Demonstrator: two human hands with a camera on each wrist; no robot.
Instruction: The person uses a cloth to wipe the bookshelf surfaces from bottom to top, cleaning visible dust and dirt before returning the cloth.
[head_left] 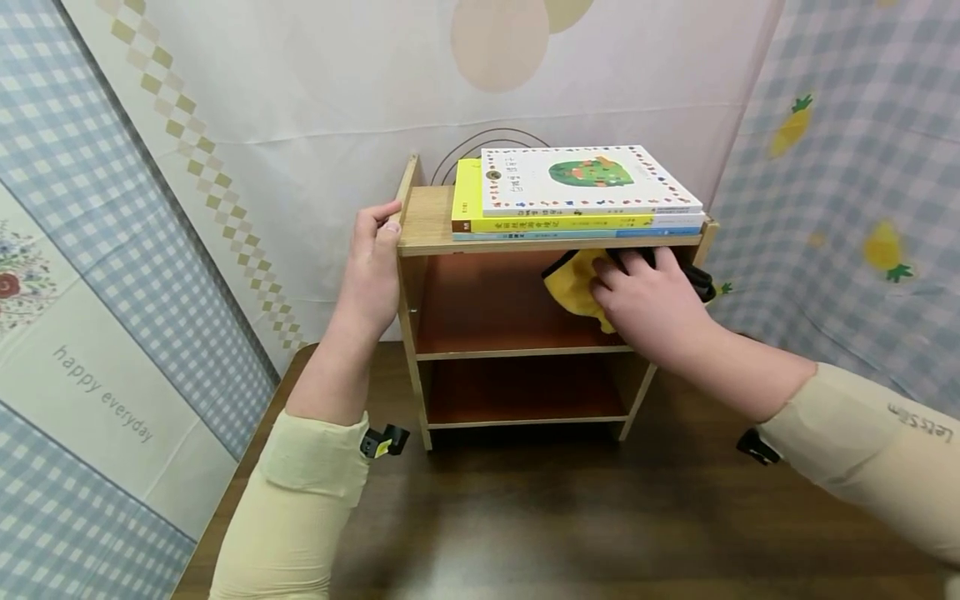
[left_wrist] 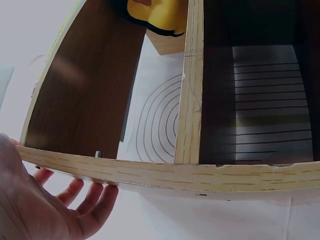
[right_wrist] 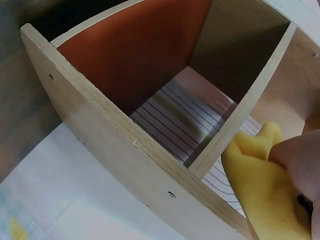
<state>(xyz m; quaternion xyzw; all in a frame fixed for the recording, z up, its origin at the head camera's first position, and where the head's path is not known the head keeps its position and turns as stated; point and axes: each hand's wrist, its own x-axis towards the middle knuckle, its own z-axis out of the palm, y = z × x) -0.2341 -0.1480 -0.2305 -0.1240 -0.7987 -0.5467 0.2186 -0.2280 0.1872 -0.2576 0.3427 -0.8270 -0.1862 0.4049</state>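
A small wooden shelf (head_left: 521,351) stands before me in the head view. My left hand (head_left: 372,267) holds its left side panel near the top; in the left wrist view the bent fingers (left_wrist: 90,202) lie along the panel's outer face. My right hand (head_left: 648,292) grips a yellow cloth (head_left: 573,283) with black edging at the right of the upper compartment, just under the top board. In the right wrist view the yellow cloth (right_wrist: 260,185) bunches beside the middle board (right_wrist: 245,105), and the hand partly covers it.
Several stacked books (head_left: 592,179) lie on the shelf's top, a white one uppermost over a yellow one. The shelf stands on a dark brown wooden table (head_left: 525,517). Behind hangs a white patterned curtain (head_left: 337,83), with blue checked cloth (head_left: 862,125) at the right.
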